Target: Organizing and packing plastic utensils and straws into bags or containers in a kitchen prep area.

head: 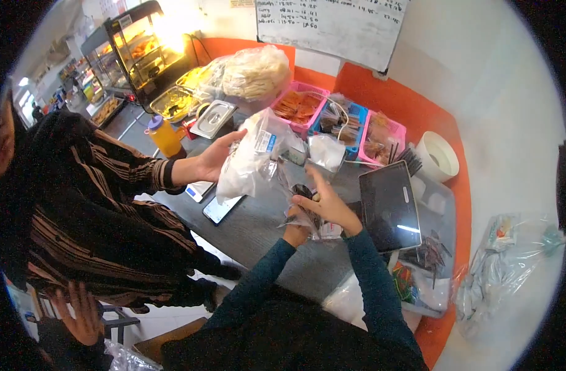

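My left hand [299, 222] is low over the grey counter [264, 241], mostly behind a clear plastic bag [306, 220] with dark contents, which it grips. My right hand [327, 204] is beside it with the thumb and fingers spread, its thumb near the bag's dark contents; whether it touches them cannot be told. Just left of the bag, a co-worker's hand [213, 155] holds a clear bag of white contents [246, 171] with a printed label. Below that bag lie a phone [222, 208] with its screen lit and a small white scale [199, 190].
A dark tablet [389, 206] leans right of my hands. Behind are pink baskets [299, 99], a blue basket [357, 143], a steel lid [213, 119] and a sauce bottle [165, 137]. A co-worker [102, 208] in striped clothes stands close at left; another person's hand [81, 315] is lower left.
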Available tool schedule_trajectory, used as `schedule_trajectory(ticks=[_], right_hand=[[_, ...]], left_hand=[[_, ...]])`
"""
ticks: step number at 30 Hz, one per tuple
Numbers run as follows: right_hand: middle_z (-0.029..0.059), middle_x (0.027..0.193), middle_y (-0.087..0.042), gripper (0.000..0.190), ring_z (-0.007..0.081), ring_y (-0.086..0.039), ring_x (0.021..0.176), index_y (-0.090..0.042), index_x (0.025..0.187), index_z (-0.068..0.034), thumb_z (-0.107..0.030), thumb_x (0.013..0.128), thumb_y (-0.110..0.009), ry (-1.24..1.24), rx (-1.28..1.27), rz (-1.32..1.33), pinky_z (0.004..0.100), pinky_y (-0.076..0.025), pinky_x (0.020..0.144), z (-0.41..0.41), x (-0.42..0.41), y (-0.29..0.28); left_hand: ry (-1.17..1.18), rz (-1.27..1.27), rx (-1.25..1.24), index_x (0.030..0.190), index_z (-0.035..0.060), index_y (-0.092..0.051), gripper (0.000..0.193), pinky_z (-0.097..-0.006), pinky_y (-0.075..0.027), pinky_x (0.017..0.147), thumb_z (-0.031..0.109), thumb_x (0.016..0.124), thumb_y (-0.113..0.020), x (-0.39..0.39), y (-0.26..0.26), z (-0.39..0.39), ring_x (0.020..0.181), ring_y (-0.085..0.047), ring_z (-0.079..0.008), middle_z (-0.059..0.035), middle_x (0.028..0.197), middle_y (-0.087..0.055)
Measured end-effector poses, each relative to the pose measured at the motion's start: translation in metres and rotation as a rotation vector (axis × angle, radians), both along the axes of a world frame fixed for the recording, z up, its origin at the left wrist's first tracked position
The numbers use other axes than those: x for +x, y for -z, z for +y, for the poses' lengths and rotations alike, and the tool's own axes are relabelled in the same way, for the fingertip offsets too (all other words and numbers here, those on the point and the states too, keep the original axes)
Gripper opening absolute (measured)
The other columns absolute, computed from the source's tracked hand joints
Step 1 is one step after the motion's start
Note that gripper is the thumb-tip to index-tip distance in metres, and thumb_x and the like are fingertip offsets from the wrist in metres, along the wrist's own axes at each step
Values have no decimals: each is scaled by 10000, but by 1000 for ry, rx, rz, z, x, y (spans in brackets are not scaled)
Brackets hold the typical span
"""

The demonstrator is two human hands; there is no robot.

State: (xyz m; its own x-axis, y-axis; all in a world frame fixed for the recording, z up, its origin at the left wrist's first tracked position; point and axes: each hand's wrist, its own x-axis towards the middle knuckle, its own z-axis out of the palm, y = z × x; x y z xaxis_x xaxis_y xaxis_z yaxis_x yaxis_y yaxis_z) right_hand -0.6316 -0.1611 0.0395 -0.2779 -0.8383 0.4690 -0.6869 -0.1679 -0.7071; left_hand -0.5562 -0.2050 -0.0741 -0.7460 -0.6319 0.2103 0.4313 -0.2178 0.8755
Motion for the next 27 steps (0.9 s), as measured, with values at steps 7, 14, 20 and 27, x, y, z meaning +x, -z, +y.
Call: schedule_trajectory(ticks=[7,14,20,27], right_hand=[[82,861,-506,311,128,-480,828,-451,928,-12,-7,636,-557,-82,276,-431,247,-387,740,30,3,61],[119,949,-460,164,219,-459,823,-552,835,-42,-132,719,-478,354,225,-367,282,-350,753,59,-19,122],[169,1046,-377,493,336,-381,899,-525,961,-124,-382,561,-656,486,414,86,413,-331,775,40,21,153],[127,1020,-445,376,309,-381,878,-524,925,-62,-311,653,-597,244,414,319,385,-337,770,49,20,161]], left_hand=[[63,-424,-841,1005,44,-482,261,-327,-359,811,99,765,-394,50,57,42,950,-467,-254,-149,1022,-485],[383,-361,-166,886,-6,-509,259,-310,-383,765,204,803,-381,61,59,53,874,-496,-233,-147,963,-519],[491,-121,431,594,24,-413,365,-302,-402,605,293,826,-324,72,76,28,593,-476,-223,-118,600,-465],[55,-448,640,593,43,-376,189,-279,-352,508,159,735,-327,80,74,3,525,-438,-203,-99,572,-426]])
